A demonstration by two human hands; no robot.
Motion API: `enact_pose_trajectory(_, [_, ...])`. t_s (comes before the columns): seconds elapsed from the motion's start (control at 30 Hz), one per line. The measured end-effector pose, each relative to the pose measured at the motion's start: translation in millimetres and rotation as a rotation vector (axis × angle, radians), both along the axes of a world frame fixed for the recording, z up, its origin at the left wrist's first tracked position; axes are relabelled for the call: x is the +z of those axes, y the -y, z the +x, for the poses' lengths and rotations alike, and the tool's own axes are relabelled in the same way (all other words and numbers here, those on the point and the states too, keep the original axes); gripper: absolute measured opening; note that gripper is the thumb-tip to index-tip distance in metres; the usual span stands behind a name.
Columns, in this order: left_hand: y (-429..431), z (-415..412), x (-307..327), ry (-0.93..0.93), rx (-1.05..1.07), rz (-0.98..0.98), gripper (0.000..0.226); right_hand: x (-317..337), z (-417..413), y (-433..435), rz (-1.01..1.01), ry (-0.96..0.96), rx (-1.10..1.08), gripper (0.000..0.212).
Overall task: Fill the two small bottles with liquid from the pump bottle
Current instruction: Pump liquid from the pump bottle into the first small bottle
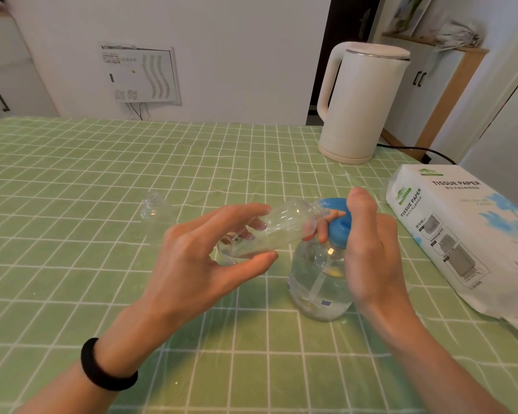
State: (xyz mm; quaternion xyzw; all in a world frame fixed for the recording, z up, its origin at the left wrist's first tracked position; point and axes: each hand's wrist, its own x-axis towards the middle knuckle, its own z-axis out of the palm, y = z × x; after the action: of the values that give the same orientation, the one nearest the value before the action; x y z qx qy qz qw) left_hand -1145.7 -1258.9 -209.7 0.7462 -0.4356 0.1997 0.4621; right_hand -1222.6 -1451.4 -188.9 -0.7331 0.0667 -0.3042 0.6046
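Left hand (pixel 192 264), black band (pixel 108 366) on wrist: fingers (pixel 240 212) and thumb clamped on small bottle (pixel 281 225). Bottle is tilted near level, mouth toward 3 o'clock at nozzle. Right hand (pixel 371 249): fingers (pixel 322 231) curled round blue pump head (pixel 338 222) of pump bottle (pixel 320 285), upright on bench (pixel 72 174). Second bottle (pixel 153 208) uncapped, upright, 10 o'clock of left hand, apart. Tissue pack (pixel 461 234) 3 o'clock of pump bottle. Kettle (pixel 362 103) 12 o'clock, far edge.
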Motion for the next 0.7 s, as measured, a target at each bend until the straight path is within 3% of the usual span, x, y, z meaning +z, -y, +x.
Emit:
enact_pose_trajectory(0.17, [0.5,0.6,-2.2,0.004,0.001,-0.003,0.052,0.6,0.6,1.8,-0.003,-0.010,0.000,0.054])
enact_pose_trajectory(0.43, [-0.2,0.6,-1.3,-0.012,0.002,-0.004,0.053,-0.5,-1.9,-1.4,-0.021,-0.004,-0.016,0.067])
enact_pose_trajectory(0.7, [0.1,-0.3,-1.6,-0.008,0.001,0.004,0.052,0.2,0.0,1.7,-0.006,0.000,0.012,0.055])
